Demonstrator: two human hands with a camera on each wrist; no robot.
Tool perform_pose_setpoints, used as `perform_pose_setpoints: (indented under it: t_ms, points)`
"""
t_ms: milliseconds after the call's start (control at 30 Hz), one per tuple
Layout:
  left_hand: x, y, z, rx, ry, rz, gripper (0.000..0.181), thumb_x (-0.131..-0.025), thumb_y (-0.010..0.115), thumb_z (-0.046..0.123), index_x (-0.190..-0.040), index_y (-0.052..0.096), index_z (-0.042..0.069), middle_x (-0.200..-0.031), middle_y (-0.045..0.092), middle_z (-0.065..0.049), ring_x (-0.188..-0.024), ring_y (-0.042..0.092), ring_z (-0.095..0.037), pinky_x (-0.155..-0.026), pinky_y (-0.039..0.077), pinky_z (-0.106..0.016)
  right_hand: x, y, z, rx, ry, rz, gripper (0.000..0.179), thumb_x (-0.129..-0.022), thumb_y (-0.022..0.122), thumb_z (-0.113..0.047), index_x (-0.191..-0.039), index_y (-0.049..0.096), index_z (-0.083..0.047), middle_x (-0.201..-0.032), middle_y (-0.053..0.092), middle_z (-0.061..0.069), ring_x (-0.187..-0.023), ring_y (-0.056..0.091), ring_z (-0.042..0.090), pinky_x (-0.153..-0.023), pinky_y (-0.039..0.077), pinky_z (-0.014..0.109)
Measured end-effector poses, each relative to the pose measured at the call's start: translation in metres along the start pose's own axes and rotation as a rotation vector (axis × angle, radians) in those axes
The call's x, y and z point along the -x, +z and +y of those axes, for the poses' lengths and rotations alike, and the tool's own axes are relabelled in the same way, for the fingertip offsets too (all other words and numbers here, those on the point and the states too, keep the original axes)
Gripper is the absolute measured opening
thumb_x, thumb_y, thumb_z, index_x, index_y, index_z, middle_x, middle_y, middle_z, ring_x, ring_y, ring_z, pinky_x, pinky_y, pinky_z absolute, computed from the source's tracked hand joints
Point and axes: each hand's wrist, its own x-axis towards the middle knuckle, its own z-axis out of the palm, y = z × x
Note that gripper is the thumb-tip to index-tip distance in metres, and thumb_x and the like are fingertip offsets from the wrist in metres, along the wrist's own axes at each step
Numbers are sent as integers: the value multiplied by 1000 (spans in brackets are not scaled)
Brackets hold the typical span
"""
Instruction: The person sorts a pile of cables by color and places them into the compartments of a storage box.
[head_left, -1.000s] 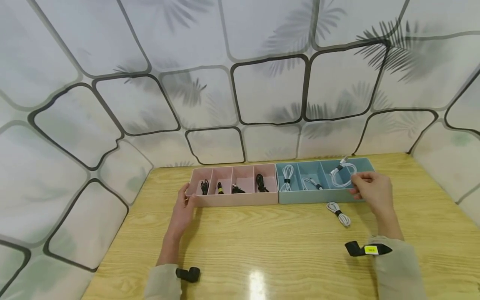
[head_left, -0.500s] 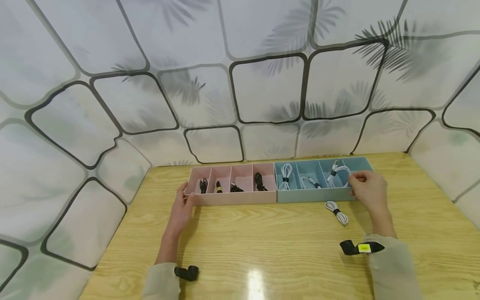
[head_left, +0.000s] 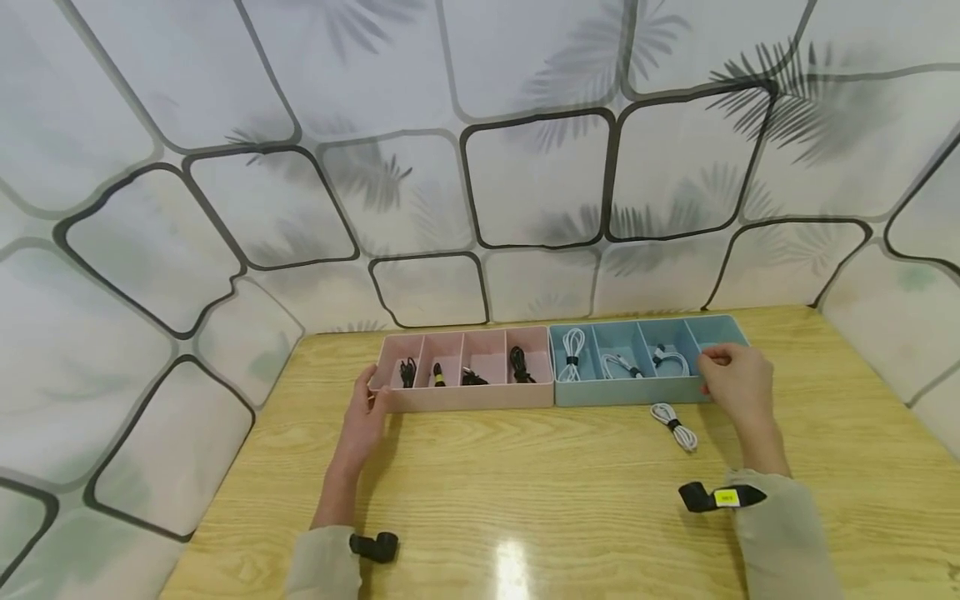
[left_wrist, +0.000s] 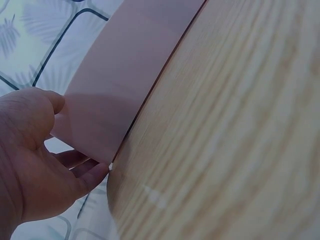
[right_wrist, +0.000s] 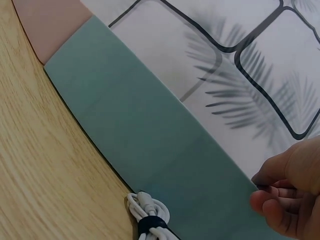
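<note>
At the left end of the pink divided organizer box, my left hand grips the corner, thumb at the front rim and fingers by the end wall. In the head view my right hand is at the front rim of the blue divided organizer box, fingers bent. Whether its fingertips pinch the rim is hidden. A looped white charging cable lies in the blue box's third compartment from the left, apart from that hand. Another bundled white cable, tied with a black strap, rests on the table before the box.
Black cables lie in the pink box's compartments. The first two blue compartments hold a tied white cable and a smaller white cable. Both boxes stand end to end on the wooden table, before a patterned backdrop.
The white charging cable has gone down from my right hand into the blue box's third compartment and been let go. That hand shifted slightly left, while my left hand stays on the pink box.
</note>
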Motion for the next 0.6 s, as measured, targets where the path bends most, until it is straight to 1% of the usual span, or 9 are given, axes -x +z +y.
perform_pose_setpoints:
  t_ms: [100, 233, 267, 433, 467, 500, 600]
  points:
    - [0, 1, -1, 1, 2, -1, 54, -108, 41, 19, -156, 21, 5, -134, 48, -32, -127, 48, -44, -107, 38, -52, 1, -1, 0, 0, 15, -7, 29, -94, 58, -9, -110, 66, 15, -90, 69, 27, -46, 58, 5, -44, 48, 21]
    - [1, 1, 0, -1, 21, 1, 54, -108, 41, 19, -156, 21, 3, -132, 48, -33, -126, 49, -45, -106, 39, -52, 1, -1, 0, -4, 24, -9, 29, -94, 58, -9, -110, 66, 15, -90, 69, 27, -46, 58, 6, -44, 48, 21]
    - [4, 0, 6, 2, 22, -2, 54, -108, 41, 18, -155, 21, 1, -132, 48, -34, -125, 49, -46, -106, 39, -53, 2, -1, 1, -5, 23, -9, 29, -94, 58, -9, -109, 66, 15, -90, 69, 27, -47, 58, 6, -44, 48, 21]
    - [5, -1, 7, 2, 17, -11, 55, -108, 41, 21, -156, 20, 4, -137, 46, -33, -129, 47, -45, -106, 38, -53, 1, -1, 2, -10, 30, -20, 31, -95, 58, -10, -111, 66, 14, -91, 69, 27, -48, 59, 7, -45, 49, 22]
    - [5, -1, 7, 8, 14, -14, 55, -108, 40, 21, -156, 20, 4, -138, 45, -33, -129, 46, -45, -106, 38, -54, 1, -1, 2, -13, 33, -25, 31, -95, 58, -11, -111, 66, 14, -90, 69, 27, -48, 60, 8, -45, 50, 22]
    - [2, -1, 0, 4, 17, -12, 55, -108, 40, 23, -157, 20, 6, -139, 45, -32, -130, 46, -45, -106, 38, -54, 1, -1, 3, -14, 34, -28, 31, -95, 58, -11, -112, 66, 14, -90, 69, 27, -49, 61, 9, -45, 50, 23]
    - [3, -1, 1, 4, 12, -13, 55, -108, 40, 25, -157, 20, 7, -140, 44, -32, -131, 45, -45, -105, 39, -55, 0, -1, 4, -24, 35, -35, 31, -95, 57, -12, -111, 66, 13, -87, 69, 25, -49, 62, 12, -46, 51, 24]
